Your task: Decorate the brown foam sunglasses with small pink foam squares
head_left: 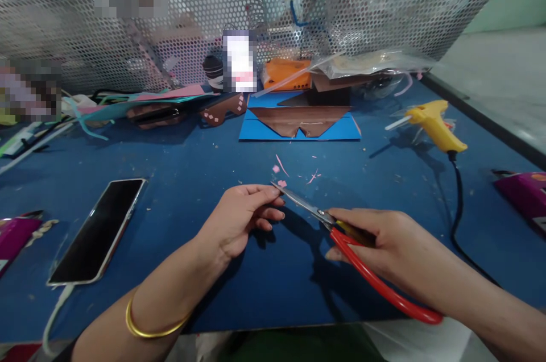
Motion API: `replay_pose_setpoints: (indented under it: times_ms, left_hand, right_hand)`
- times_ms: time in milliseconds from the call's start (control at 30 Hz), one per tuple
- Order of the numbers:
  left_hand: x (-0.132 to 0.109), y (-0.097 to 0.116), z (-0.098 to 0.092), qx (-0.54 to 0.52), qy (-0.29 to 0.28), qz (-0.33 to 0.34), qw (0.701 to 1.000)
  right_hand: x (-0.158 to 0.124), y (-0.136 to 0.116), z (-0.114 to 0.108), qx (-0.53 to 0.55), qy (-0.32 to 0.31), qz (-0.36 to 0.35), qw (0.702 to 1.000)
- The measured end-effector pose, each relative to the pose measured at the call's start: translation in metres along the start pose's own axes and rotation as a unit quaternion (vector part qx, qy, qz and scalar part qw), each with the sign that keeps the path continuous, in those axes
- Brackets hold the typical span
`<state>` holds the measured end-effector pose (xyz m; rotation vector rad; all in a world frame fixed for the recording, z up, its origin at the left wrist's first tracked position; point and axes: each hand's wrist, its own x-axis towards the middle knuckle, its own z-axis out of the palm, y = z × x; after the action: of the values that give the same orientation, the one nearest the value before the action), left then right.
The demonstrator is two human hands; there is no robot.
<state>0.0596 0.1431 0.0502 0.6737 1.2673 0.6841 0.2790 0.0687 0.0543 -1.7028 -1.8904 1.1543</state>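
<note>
My right hand (379, 231) grips a pair of scissors (302, 203) with long red handles, the blades pointing up and left. At the blade tips is a small pink piece (282, 183), which my left hand (251, 208) seems to pinch between thumb and forefinger. The other left fingers curl loosely below, and a gold bangle (156, 331) circles that wrist. Just beyond the fingertips lie another pink bit (276, 169) and thin pink trimmings (313, 176) on the blue table (191, 163).
Brown cut shape on blue card (301, 133) lies ahead; a brown mask-like piece with pink squares (222, 111) is left of it. A yellow glue gun (439, 126) with black cord stands right. A charging phone (100, 231) lies left. Perforated metal mesh (191, 15) closes the back.
</note>
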Motion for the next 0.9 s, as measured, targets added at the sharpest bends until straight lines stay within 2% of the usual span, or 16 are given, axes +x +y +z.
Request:
replay_pose_setpoints:
  times_ms: [200, 300, 367, 433, 633, 767, 900]
  left_hand:
    - [0.001, 0.001, 0.000, 0.001, 0.003, -0.003, 1.000]
    - [-0.002, 0.000, -0.001, -0.005, 0.019, 0.022, 1.000]
    - [-0.005, -0.002, 0.000, -0.003, 0.029, 0.052, 0.998]
    - [-0.010, -0.003, 0.003, 0.005, 0.023, 0.075, 0.997]
    - [-0.019, -0.006, 0.008, 0.027, -0.051, 0.076, 0.995]
    - [-0.019, -0.008, 0.008, 0.042, -0.063, 0.084, 0.994]
    - [-0.021, -0.009, 0.009, 0.059, -0.064, 0.100, 0.991]
  right_hand:
    - [-0.003, -0.001, -0.004, 0.015, 0.019, 0.021, 0.999]
    - [-0.002, 0.003, -0.002, 0.078, 0.100, 0.027, 0.992]
    - [0.001, 0.005, 0.001, 0.156, 0.155, 0.008, 0.975]
    - [0.008, 0.003, 0.005, 0.224, 0.182, -0.013, 0.957]
    - [0.028, -0.024, 0.014, 0.333, 0.169, -0.016, 0.928]
    - [0.033, -0.036, 0.019, 0.352, 0.165, -0.036, 0.921]
    - [0.033, -0.037, 0.021, 0.343, 0.162, -0.053, 0.924]
